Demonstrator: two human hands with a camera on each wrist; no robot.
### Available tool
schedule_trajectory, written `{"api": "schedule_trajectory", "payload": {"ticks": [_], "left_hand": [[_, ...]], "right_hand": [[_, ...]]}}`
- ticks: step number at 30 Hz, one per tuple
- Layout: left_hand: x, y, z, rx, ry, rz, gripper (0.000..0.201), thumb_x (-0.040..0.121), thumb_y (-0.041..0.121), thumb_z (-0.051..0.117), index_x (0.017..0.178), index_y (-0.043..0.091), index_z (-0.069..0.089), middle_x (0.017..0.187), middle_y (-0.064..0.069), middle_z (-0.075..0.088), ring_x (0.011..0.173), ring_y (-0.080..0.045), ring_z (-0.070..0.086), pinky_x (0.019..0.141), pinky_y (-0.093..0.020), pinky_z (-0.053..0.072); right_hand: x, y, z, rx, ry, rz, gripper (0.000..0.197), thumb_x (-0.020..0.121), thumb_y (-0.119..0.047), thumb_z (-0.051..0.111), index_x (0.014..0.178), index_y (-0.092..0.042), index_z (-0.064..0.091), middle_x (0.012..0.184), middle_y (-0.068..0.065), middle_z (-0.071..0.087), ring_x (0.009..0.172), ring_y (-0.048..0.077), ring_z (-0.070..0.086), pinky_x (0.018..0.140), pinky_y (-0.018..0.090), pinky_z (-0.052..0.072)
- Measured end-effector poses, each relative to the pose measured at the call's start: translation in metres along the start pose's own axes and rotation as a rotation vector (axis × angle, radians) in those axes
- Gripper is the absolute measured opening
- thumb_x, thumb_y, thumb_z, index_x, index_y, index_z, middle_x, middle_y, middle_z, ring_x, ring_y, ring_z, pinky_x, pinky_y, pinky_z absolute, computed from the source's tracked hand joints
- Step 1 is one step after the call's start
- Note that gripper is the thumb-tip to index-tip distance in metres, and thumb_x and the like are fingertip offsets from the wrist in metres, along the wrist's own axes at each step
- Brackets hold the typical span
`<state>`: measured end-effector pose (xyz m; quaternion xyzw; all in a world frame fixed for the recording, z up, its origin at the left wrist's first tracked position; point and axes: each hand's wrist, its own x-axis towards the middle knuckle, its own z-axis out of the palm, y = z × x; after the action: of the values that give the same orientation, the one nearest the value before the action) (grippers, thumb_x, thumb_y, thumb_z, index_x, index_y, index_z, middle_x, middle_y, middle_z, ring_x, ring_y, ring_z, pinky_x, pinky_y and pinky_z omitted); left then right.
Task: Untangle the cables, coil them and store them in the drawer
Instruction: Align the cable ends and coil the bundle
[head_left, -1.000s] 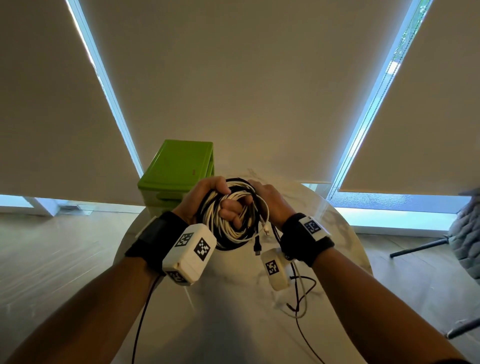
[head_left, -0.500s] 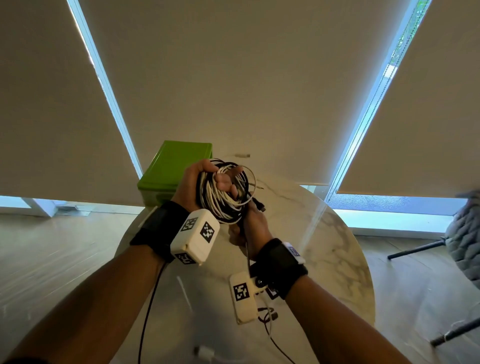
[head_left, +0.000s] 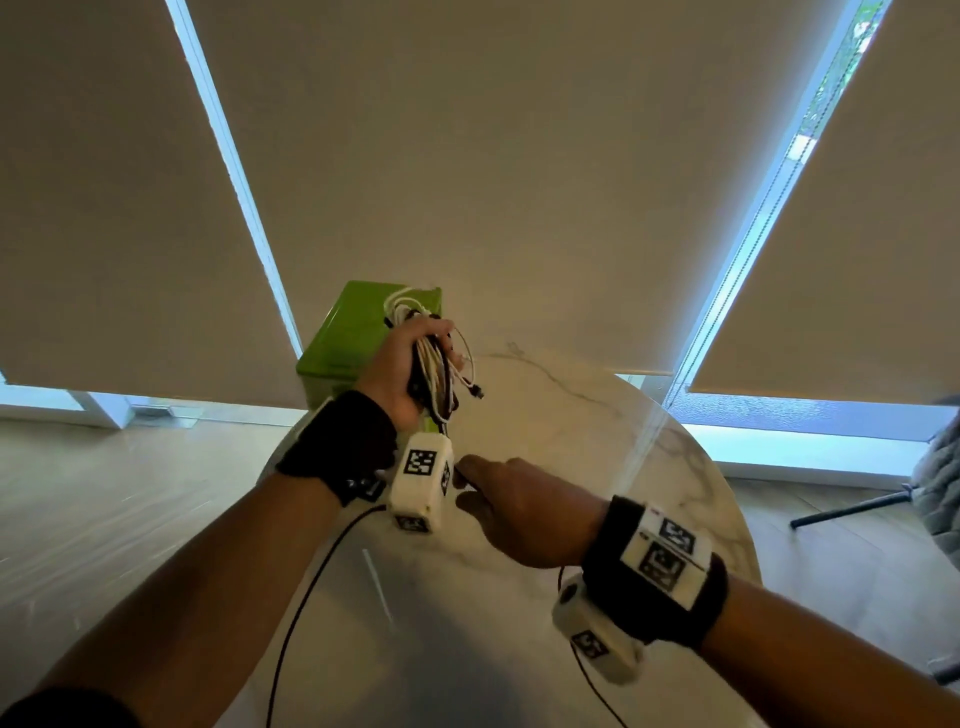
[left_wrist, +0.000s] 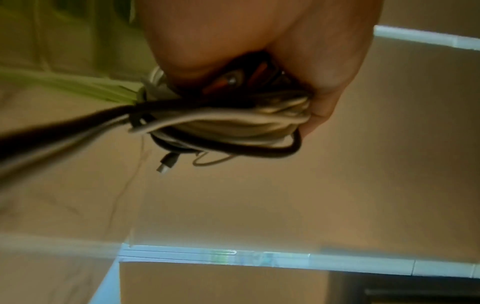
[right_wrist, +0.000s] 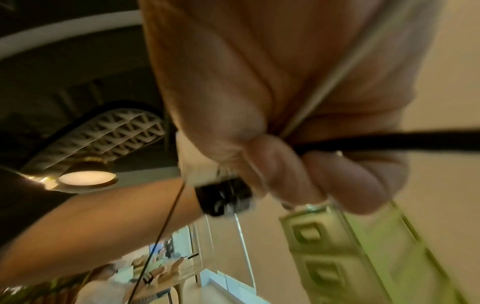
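My left hand (head_left: 410, 358) grips a coiled bundle of white and black cables (head_left: 435, 364), held upright above the far left of the round marble table (head_left: 571, 441), just in front of the green drawer box (head_left: 358, 332). A black plug (head_left: 478, 393) dangles from the bundle (left_wrist: 233, 123). A black tail and a white tail (left_wrist: 64, 127) run out of the coil. My right hand (head_left: 498, 499) is lower, and its fingertips are hidden behind the left wrist camera. In the right wrist view its curled fingers (right_wrist: 280, 164) pinch the black cable (right_wrist: 389, 139), while a thin pale cable (right_wrist: 337, 72) crosses the palm.
The green box (right_wrist: 350, 257) stands at the table's far left edge, against the drawn roller blinds. A chair with a grey knitted throw (head_left: 943, 467) is at the right. A thin pale strip (head_left: 376, 582) lies on the near tabletop. Black camera leads hang from both wrists.
My right hand left the coil's side and dropped below the left wrist, taking the loose tails. The left hand carried the bundle farther out, turned edge-on, in front of the green box.
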<state>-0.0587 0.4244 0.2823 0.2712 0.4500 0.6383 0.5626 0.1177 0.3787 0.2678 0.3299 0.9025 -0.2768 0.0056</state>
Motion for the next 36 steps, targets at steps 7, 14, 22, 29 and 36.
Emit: {"api": "schedule_trajectory", "payload": {"ticks": [7, 14, 22, 29, 36], "left_hand": [[-0.020, -0.034, 0.013, 0.351, -0.142, -0.089, 0.045, 0.095, 0.011, 0.050, 0.055, 0.016, 0.070, 0.055, -0.001, 0.063, 0.050, -0.013, 0.060, 0.049, -0.023, 0.047], [-0.035, -0.029, 0.018, 0.113, -0.398, -0.496, 0.055, 0.091, 0.041, 0.034, 0.087, -0.005, 0.063, 0.046, -0.006, 0.050, 0.038, -0.015, 0.048, 0.050, -0.024, 0.045], [-0.044, -0.047, -0.002, -0.192, -0.613, -0.550, 0.093, 0.054, 0.089, 0.050, 0.107, 0.012, 0.060, 0.059, -0.005, 0.055, 0.049, -0.015, 0.054, 0.067, -0.032, 0.051], [-0.047, -0.043, -0.002, 0.130, -0.578, -0.508, 0.023, 0.047, 0.011, 0.074, 0.064, 0.005, 0.060, 0.052, -0.005, 0.054, 0.053, -0.016, 0.056, 0.074, -0.030, 0.050], [-0.035, -0.046, 0.005, 0.067, -0.247, -0.597, 0.022, 0.062, 0.006, 0.048, 0.081, 0.000, 0.055, 0.049, -0.004, 0.048, 0.039, -0.015, 0.045, 0.055, -0.026, 0.044]], "right_hand": [[0.014, -0.016, -0.082, -0.408, 0.016, -0.166, 0.019, 0.092, -0.029, 0.058, 0.101, -0.018, 0.071, 0.093, -0.001, 0.068, 0.081, 0.019, 0.061, 0.073, 0.031, 0.050], [0.036, -0.011, -0.114, 0.045, -0.179, -0.140, 0.034, 0.073, -0.020, 0.082, 0.068, -0.012, 0.050, 0.054, 0.000, 0.057, 0.043, 0.009, 0.049, 0.047, 0.020, 0.040], [0.060, 0.013, -0.114, 0.397, -0.388, -0.055, 0.029, 0.084, -0.011, 0.071, 0.069, -0.018, 0.047, 0.054, 0.004, 0.061, 0.038, 0.012, 0.043, 0.042, 0.022, 0.035], [0.065, 0.028, -0.107, 0.527, -0.265, 0.075, 0.019, 0.090, -0.020, 0.064, 0.076, -0.014, 0.054, 0.057, 0.001, 0.063, 0.044, 0.009, 0.054, 0.048, 0.020, 0.046], [0.068, 0.032, -0.124, 1.016, 0.260, 0.055, 0.017, 0.095, -0.026, 0.057, 0.082, -0.016, 0.056, 0.068, 0.000, 0.061, 0.061, 0.015, 0.055, 0.058, 0.027, 0.044]]}}
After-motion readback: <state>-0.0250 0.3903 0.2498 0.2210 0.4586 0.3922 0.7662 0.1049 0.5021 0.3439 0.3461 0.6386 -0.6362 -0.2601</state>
